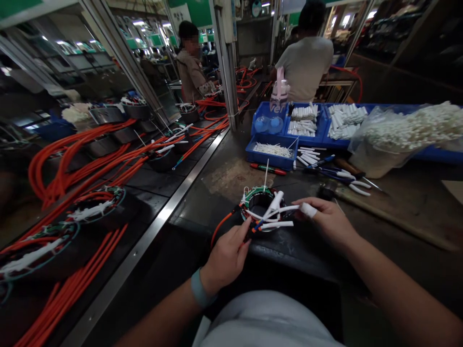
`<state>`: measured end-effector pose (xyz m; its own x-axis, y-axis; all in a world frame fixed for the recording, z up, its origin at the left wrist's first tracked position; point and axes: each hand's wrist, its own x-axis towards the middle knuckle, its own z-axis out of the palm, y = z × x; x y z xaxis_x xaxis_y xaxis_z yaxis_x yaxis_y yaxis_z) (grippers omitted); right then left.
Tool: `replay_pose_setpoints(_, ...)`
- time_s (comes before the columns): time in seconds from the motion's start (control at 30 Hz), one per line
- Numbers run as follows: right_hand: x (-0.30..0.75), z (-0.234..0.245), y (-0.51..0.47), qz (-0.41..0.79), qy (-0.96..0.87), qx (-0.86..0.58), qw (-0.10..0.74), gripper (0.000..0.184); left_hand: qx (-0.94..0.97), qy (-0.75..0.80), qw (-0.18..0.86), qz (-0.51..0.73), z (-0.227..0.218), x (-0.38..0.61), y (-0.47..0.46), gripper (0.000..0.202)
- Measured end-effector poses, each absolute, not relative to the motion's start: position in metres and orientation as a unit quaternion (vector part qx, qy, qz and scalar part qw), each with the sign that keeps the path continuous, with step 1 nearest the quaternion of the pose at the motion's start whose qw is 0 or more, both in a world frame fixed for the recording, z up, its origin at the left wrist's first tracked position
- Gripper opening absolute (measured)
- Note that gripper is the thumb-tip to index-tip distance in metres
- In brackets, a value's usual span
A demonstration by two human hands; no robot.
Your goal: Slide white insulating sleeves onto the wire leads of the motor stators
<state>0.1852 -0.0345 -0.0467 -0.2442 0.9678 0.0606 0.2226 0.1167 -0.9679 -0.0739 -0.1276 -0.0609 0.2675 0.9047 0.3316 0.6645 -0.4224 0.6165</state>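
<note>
A ring-shaped motor stator (252,196) with green and white windings stands on the dark bench in front of me. White sleeves and coloured leads stick out of its near side, and an orange cable (221,224) leaves its left side. My left hand (227,254) grips the near left rim, index finger on top by the leads; its other fingers are partly hidden. At the right of the stator, my right hand (323,218) pinches the end of a thin white sleeve (289,208). White tape wraps one of its fingers. A second, thicker white sleeve (278,224) lies just below.
Left, a metal-edged conveyor (170,205) carries several stators and orange cables. Blue bins (323,137) of white sleeves, a small blue tray (249,153), a red marker (267,168), pliers (358,187) and a hammer (383,212) lie beyond my hands. Two people work farther back.
</note>
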Motion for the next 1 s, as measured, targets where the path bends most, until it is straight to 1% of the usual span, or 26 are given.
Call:
replay_pose_setpoints(0.07, 0.183, -0.038, -0.044, 0.282, -0.723, -0.466, 0.425, 0.023, 0.752, 0.511, 0.245, 0.336, -0.056, -0.075, -0.126, 0.046)
replay_pose_setpoints(0.13, 0.175, -0.032, -0.056, 0.129, -0.806, -0.403, 0.413, 0.023, 0.720, 0.511, 0.324, 0.340, -0.051, -0.076, -0.124, 0.039)
replay_pose_setpoints(0.17, 0.170, -0.030, -0.062, 0.079, -0.841, -0.366, 0.390, 0.023, 0.704, 0.508, 0.363, 0.340, -0.048, -0.077, -0.123, 0.036)
replay_pose_setpoints(0.23, 0.158, -0.028, -0.069, 0.018, -0.883, -0.310, 0.352, 0.023, 0.680, 0.500, 0.418, 0.335, -0.041, -0.080, -0.118, 0.030)
replay_pose_setpoints(0.27, 0.154, -0.028, -0.069, 0.000, -0.889, -0.295, 0.350, 0.023, 0.676, 0.499, 0.429, 0.331, -0.037, -0.082, -0.115, 0.028)
replay_pose_setpoints(0.33, 0.148, -0.026, -0.065, -0.012, -0.890, -0.278, 0.360, 0.024, 0.683, 0.516, 0.409, 0.317, -0.027, -0.088, -0.109, 0.025)
replay_pose_setpoints(0.4, 0.148, -0.026, -0.056, -0.003, -0.894, -0.270, 0.356, 0.024, 0.702, 0.535, 0.373, 0.284, -0.017, -0.095, -0.103, 0.019)
replay_pose_setpoints(0.47, 0.150, -0.026, -0.049, 0.012, -0.898, -0.277, 0.342, 0.023, 0.713, 0.539, 0.373, 0.248, -0.014, -0.101, -0.098, 0.016)
replay_pose_setpoints(0.57, 0.152, -0.027, -0.047, 0.015, -0.893, -0.298, 0.336, 0.022, 0.677, 0.535, 0.446, 0.239, -0.024, -0.101, -0.097, 0.015)
replay_pose_setpoints(0.67, 0.150, -0.027, -0.051, -0.023, -0.880, -0.331, 0.340, 0.021, 0.607, 0.522, 0.539, 0.260, -0.041, -0.096, -0.101, 0.018)
replay_pose_setpoints(0.73, 0.147, -0.026, -0.054, -0.042, -0.880, -0.340, 0.329, 0.024, 0.591, 0.516, 0.557, 0.273, -0.050, -0.093, -0.104, 0.020)
replay_pose_setpoints(0.8, 0.146, -0.025, -0.056, -0.053, -0.888, -0.336, 0.311, 0.025, 0.595, 0.527, 0.519, 0.315, -0.056, -0.091, -0.108, 0.023)
replay_pose_setpoints(0.9, 0.147, -0.026, -0.058, -0.068, -0.895, -0.332, 0.292, 0.019, 0.607, 0.542, 0.415, 0.408, -0.062, -0.089, -0.112, 0.033)
replay_pose_setpoints(0.93, 0.147, -0.026, -0.058, -0.073, -0.895, -0.332, 0.289, 0.017, 0.617, 0.541, 0.385, 0.422, -0.062, -0.090, -0.113, 0.036)
replay_pose_setpoints(1.0, 0.147, -0.027, -0.059, -0.083, -0.893, -0.335, 0.289, 0.014, 0.655, 0.530, 0.346, 0.413, -0.061, -0.092, -0.112, 0.043)
